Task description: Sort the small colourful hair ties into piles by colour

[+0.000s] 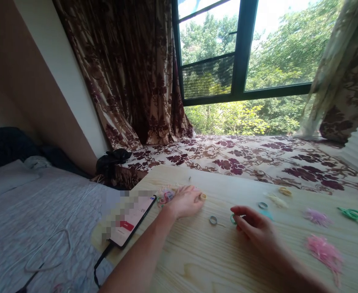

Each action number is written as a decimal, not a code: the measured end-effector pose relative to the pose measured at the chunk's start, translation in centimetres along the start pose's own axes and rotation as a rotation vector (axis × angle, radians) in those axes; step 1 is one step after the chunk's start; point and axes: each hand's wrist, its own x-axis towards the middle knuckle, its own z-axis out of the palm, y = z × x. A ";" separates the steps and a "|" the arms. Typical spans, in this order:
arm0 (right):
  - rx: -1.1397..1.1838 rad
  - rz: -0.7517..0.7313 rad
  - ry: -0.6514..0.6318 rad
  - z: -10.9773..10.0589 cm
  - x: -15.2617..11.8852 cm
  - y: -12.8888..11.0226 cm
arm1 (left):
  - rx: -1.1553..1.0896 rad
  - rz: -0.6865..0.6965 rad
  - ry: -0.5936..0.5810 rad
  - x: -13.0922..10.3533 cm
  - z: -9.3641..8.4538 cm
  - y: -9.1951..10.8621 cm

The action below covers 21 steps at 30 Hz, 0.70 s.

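My left hand point(185, 202) reaches palm down beside a mixed pile of coloured elastic hair ties point(166, 196). A yellow hair tie point(202, 196) sits at its thumb and fingertips, which look pinched on it. To the right, my right hand point(255, 224) has thumb and index finger closed on a green hair tie point(233, 219), mostly hidden by the fingers. Between the hands a grey-blue hair tie point(213, 220) lies on the wooden tabletop point(194, 256). Another grey-blue hair tie point(262, 205) rests beyond my right hand, near a turquoise bunch point(267, 214) partly behind it.
On the right lie a yellow hair tie point(284, 191), a pale yellow bunch point(277, 200), a purple bunch point(317, 217), a pink bunch point(324, 253) and green bands point(354, 213). A cabled phone point(133, 221) is at the left edge, beside a bed point(41, 211).
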 end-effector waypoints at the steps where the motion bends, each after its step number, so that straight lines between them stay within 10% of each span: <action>1: -0.002 -0.005 0.003 0.0 0.1 0.1 | -0.028 0.032 -0.014 -0.4 -0.3 0.1; 9: -0.049 -0.068 0.017 0.1 0.5 2.0 | -0.083 -0.059 0.187 2.7 -1.6 -0.2; 15: -0.006 -0.042 0.009 0.1 0.3 1.2 | -0.018 0.027 0.052 8.5 -0.3 0.6; 21: 0.050 -0.014 0.027 0.1 -0.1 0.5 | 0.022 0.177 -0.059 3.2 0.3 1.6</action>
